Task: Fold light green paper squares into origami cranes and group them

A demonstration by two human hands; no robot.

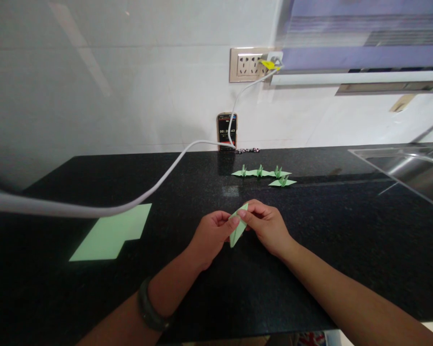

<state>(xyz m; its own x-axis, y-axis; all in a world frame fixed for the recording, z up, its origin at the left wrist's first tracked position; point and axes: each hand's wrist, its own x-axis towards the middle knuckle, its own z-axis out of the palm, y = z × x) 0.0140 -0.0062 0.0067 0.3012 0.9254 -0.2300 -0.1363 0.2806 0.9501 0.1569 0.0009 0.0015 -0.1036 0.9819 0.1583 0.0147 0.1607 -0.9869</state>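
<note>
A piece of folded light green paper, narrow and diamond-shaped, is held above the dark countertop between both hands. My left hand pinches its left side, thumb on the front face. On the other side, my right hand grips the upper right edge, its thumb also pressing the front. The fingers behind the paper are partly hidden. Beyond the hands, several small green paper cranes stand in a row, with another paper crane just in front of them.
Flat green paper with a notched corner lies at the left. A phone showing a timer leans on the wall, below a socket. A white cable crosses the view at left. The sink is at the right.
</note>
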